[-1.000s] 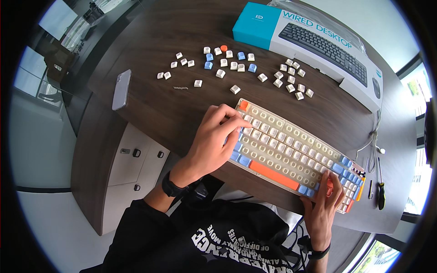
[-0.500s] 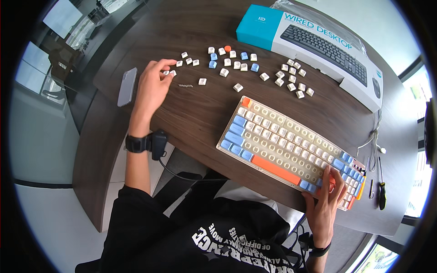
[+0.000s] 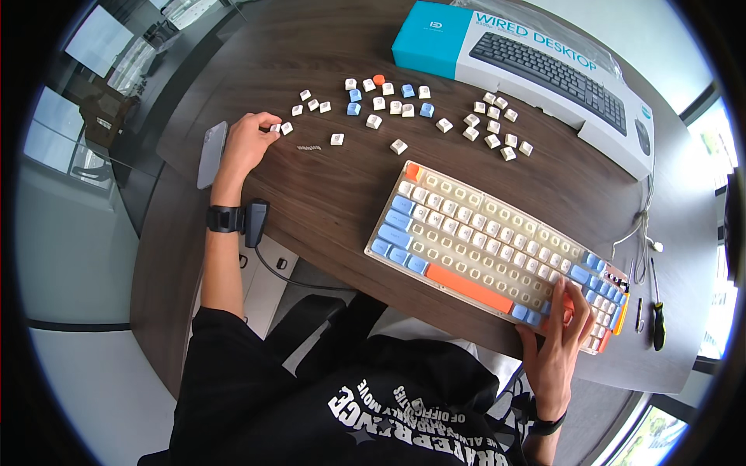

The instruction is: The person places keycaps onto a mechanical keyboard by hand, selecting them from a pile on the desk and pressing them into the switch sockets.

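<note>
My left hand (image 3: 247,145) has reached to the loose keycaps at the far left, thumb and forefinger pinched on a white keycap (image 3: 275,129); another (image 3: 287,129) lies just beside it. A pale phone (image 3: 210,155) lies left of that hand. My right hand (image 3: 561,334) rests on the right part of the keyboard (image 3: 468,283), fingers bent but apart on its top and thumb at the front edge. The keyboard has white, blue and orange caps, with several bare pale switch positions among them.
Several more loose keycaps (image 3: 408,109) lie across the dark wooden desk (image 3: 311,194) behind the keyboard. A teal and white box (image 3: 431,39) stands at the back. A coiled cable (image 3: 641,233) and a screwdriver (image 3: 659,326) lie at the right, a cabinet below left.
My left hand moved from the keyboard's left side out to the far-left loose keycaps and has since lowered slightly, closing on one. My right hand has stayed on the keyboard.
</note>
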